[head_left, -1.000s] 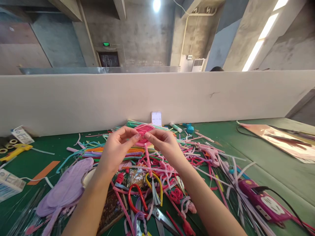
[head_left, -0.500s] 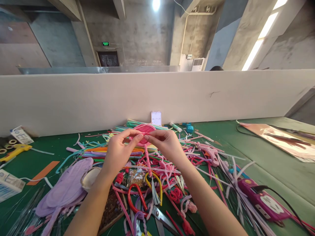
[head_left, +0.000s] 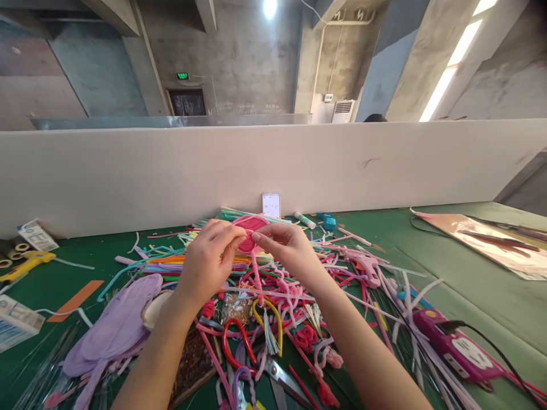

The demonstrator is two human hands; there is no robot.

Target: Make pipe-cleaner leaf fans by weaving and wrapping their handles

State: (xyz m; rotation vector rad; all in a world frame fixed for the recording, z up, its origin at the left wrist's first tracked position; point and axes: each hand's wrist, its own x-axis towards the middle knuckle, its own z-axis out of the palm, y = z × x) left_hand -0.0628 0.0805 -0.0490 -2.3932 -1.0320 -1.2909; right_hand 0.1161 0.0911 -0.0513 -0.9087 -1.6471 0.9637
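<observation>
A round pink coil of pipe cleaner (head_left: 248, 222) with a twisted pink stem (head_left: 257, 276) stands up just behind my fingertips. My left hand (head_left: 210, 256) is closed in a pinch at the coil's left front. From the right, my right hand (head_left: 287, 250) pinches with thumb and index finger at its front. A thin pink pipe cleaner seems to run between the two pinches, mostly covered by the fingers. Below my hands lie red-handled scissors (head_left: 236, 347), yellow-handled scissors (head_left: 278, 333) and a small bag of beads (head_left: 236, 307).
Loose colored pipe cleaners (head_left: 171, 267) spread over the green table. At left are a lilac pipe-cleaner shape (head_left: 111, 330), a yellow glue gun (head_left: 28, 265) and an orange strip (head_left: 77, 299). A purple power strip (head_left: 455, 347) lies right. A phone (head_left: 271, 205) leans on the white partition (head_left: 299, 165).
My left hand has drawn slightly left and turned, its fingers curling more, so the fingertips sit a little farther apart. The right hand stays almost in place.
</observation>
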